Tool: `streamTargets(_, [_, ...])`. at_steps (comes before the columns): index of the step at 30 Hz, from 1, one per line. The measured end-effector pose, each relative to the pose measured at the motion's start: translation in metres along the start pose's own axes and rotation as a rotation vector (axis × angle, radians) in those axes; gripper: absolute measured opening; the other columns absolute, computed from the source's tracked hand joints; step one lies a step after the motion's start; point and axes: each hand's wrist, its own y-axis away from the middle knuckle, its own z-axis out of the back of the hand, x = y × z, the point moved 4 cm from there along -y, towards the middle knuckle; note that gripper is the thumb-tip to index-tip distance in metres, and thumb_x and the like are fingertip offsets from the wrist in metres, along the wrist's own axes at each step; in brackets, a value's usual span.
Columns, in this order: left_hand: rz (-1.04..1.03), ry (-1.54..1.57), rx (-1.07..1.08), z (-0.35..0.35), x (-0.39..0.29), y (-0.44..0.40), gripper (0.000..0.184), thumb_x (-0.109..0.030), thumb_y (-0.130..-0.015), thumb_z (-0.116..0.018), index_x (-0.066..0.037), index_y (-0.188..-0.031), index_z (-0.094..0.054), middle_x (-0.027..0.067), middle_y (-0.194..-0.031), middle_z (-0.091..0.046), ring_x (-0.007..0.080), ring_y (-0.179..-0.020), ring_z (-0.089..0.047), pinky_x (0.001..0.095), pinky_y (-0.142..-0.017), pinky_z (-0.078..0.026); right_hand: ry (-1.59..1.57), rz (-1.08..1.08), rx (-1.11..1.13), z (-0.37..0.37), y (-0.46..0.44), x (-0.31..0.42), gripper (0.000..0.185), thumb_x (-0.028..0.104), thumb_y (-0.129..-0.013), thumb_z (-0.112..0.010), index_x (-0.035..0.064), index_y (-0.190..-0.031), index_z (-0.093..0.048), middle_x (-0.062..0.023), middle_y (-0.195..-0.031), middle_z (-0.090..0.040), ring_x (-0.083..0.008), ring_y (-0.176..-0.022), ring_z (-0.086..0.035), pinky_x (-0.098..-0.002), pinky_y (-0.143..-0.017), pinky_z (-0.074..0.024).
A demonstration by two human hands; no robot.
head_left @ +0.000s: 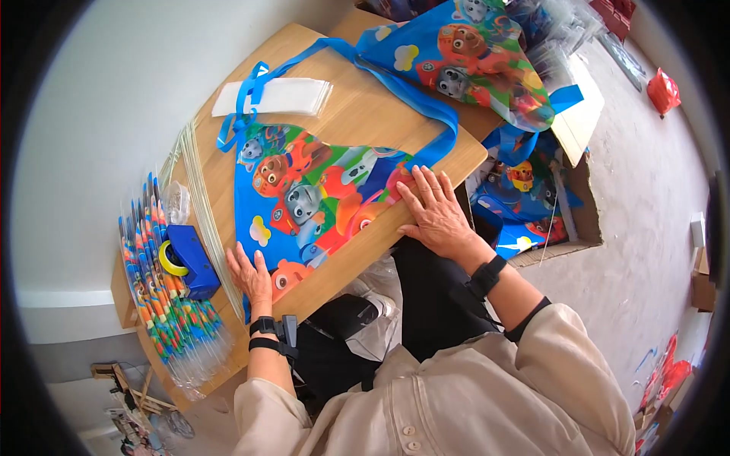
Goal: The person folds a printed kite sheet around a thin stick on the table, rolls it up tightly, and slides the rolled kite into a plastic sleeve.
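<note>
Lying flat between the two hands is a blue printed sheet [300,201] with cartoon dogs all over it, spread across the wooden table [350,260]. The left hand [252,279] sits palm down at its near left corner, and the right hand [435,213] rests on its right end, fingers fanned a bit. Neither one's pinching anything that I can see; both are just laid out flat, with most of the sheet in the gap between them and stretching away past the left fingertips.

Beyond the hands, a blue ribbon [449,133] loops over the tabletop, knotted up by the sheet's far left corner, with a stack of white slips [296,96] next to that. Left of the left hand you've got thin sticks [205,201], a blue tape dispenser [199,258] (yellow roll in it, hard to miss) and some clear-wrapped packs [156,285]. Past the right hand, a second printed sheet [456,61] drapes near the far corner, and to that hand's right there's a cardboard box [584,220] holding more printed stuff.
</note>
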Motion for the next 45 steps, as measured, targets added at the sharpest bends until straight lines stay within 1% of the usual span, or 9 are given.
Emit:
streamTargets(9, [-0.005,-0.189,0.356,0.011,-0.072,0.052,0.059,-0.048,-0.098,-0.037,-0.027,-0.151,-0.023,0.0157,-0.157,-0.016,0.0398,-0.144,-0.012,0.0716,-0.103,-0.014,-0.014,0.026,-0.031,0.000,-0.002,0.001,0.078,0.051,-0.082,-0.062,0.0042,-0.141,-0.040,-0.0242,-0.149,-0.029,-0.0389,-0.141,-0.022,-0.0525,-0.116,-0.0133])
streamTargets(20, [0.031,-0.316,0.601,0.043,-0.114,0.020,0.067,-0.042,-0.093,-0.052,-0.016,-0.149,-0.026,0.0211,-0.153,-0.023,0.0408,-0.142,-0.019,0.0692,-0.103,-0.020,-0.112,0.047,-0.048,-0.005,-0.014,-0.009,0.079,0.051,-0.079,-0.065,0.0073,-0.140,-0.040,-0.0257,-0.149,-0.028,-0.0384,-0.141,-0.023,-0.0473,-0.117,-0.0157])
streamTargets(22, [-0.172,-0.445,0.682,0.053,-0.156,0.003,0.065,-0.030,-0.088,-0.063,-0.009,-0.143,-0.036,0.0201,-0.152,-0.027,0.0401,-0.140,-0.023,0.0710,-0.099,-0.023,-0.120,0.037,-0.053,-0.003,-0.013,-0.010,0.079,0.052,-0.079,-0.065,0.0081,-0.140,-0.042,-0.0264,-0.148,-0.028,-0.0401,-0.141,-0.023,-0.0480,-0.117,-0.0156])
streamTargets(26, [-0.646,0.452,0.519,0.027,-0.296,-0.032,0.039,-0.017,-0.085,-0.063,0.002,-0.119,-0.057,0.0238,-0.106,-0.063,0.0378,-0.099,-0.061,0.0392,-0.086,-0.049,-0.127,0.050,-0.084,-0.006,-0.013,-0.011,0.079,0.056,-0.078,-0.063,0.0052,-0.136,-0.046,-0.0278,-0.146,-0.031,-0.0420,-0.141,-0.022,-0.0498,-0.117,-0.0154])
streamTargets(30, [-0.958,0.373,0.624,0.002,-0.413,-0.020,0.039,-0.024,-0.090,-0.059,-0.012,-0.127,-0.059,0.0212,-0.118,-0.057,0.0361,-0.111,-0.055,0.0390,-0.097,-0.043,-0.263,0.049,0.000,-0.019,-0.008,-0.016,0.071,0.047,-0.080,-0.061,0.0046,-0.136,-0.047,-0.0235,-0.146,-0.036,-0.0415,-0.140,-0.025,-0.0503,-0.117,-0.0150])
streamTargets(32, [-0.829,-0.001,0.644,-0.009,-0.441,-0.014,0.047,-0.035,-0.090,-0.058,-0.018,-0.133,-0.054,0.0251,-0.128,-0.051,0.0369,-0.120,-0.049,0.0418,-0.101,-0.039,-0.131,0.084,0.034,-0.023,-0.009,-0.013,0.070,0.038,-0.082,-0.058,0.0093,-0.143,-0.038,-0.0170,-0.150,-0.031,-0.0354,-0.142,-0.022,-0.0501,-0.117,-0.0116])
streamTargets(36, [-0.738,0.075,0.462,-0.060,-0.445,-0.023,0.061,-0.043,-0.091,-0.055,-0.012,-0.142,-0.043,0.0278,-0.137,-0.043,0.0364,-0.128,-0.042,0.0433,-0.106,-0.033,-0.324,0.051,-0.115,-0.010,-0.010,-0.016,0.059,0.031,-0.081,-0.053,0.0027,-0.132,-0.049,-0.0208,-0.145,-0.038,-0.0384,-0.140,-0.025,-0.0507,-0.117,-0.0129])
streamTargets(40, [0.099,1.457,0.673,-0.023,-0.394,-0.042,0.060,-0.018,-0.095,-0.054,0.007,-0.144,-0.031,0.0166,-0.143,-0.041,0.0236,-0.128,-0.041,0.0367,-0.108,-0.030,-0.063,0.043,-0.024,-0.001,-0.013,-0.013,0.066,0.041,-0.082,-0.060,0.0039,-0.135,-0.047,-0.0242,-0.145,-0.036,-0.0399,-0.139,-0.026,-0.0522,-0.116,-0.0129])
streamTargets(45, [0.320,1.464,0.062,0.022,-0.240,-0.020,0.063,-0.010,-0.090,-0.059,0.005,-0.145,-0.031,0.0158,-0.141,-0.041,0.0225,-0.125,-0.043,0.0362,-0.106,-0.033,-0.134,0.008,-0.086,-0.008,-0.011,-0.010,0.078,0.057,-0.081,-0.060,0.0106,-0.140,-0.042,-0.0241,-0.144,-0.034,-0.0397,-0.139,-0.026,-0.0597,-0.114,-0.0102])
